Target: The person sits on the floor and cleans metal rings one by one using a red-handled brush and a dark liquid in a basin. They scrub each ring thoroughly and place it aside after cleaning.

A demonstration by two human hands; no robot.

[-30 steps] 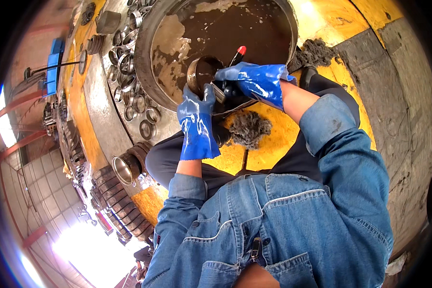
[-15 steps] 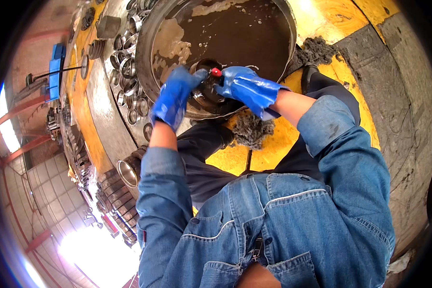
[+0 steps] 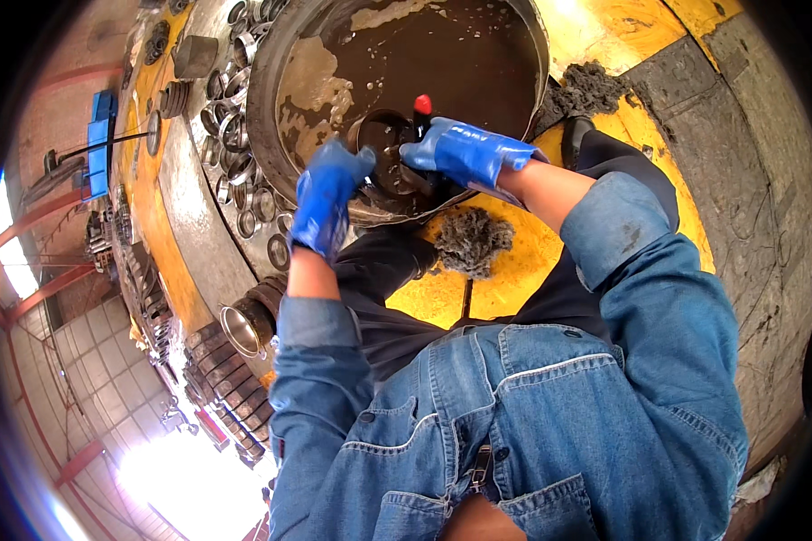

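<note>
My right hand (image 3: 465,151), in a blue rubber glove, is closed around a black-handled tool with a red end (image 3: 423,105); its working end is hidden. Below and beside that fist, a dark, wet metal ring (image 3: 379,128) sits tilted in the near part of a large round tub (image 3: 266,99). Brown liquid with pale foam fills the tub. At the ring's left edge is my left hand (image 3: 327,187), gloved in blue, its fingers curled on the rim and its thumb raised.
Many metal rings (image 3: 235,131) lie left of the tub. A shiny metal cup-like part (image 3: 244,326) stands nearer, by my left forearm. Grey fibre wads lie on the yellow floor, one (image 3: 474,242) between my legs, another (image 3: 591,90) right of the tub.
The red-ended handle has swung upright and stands farther out of my right fist. My left hand has shifted slightly down and left, and more of the ring shows.
</note>
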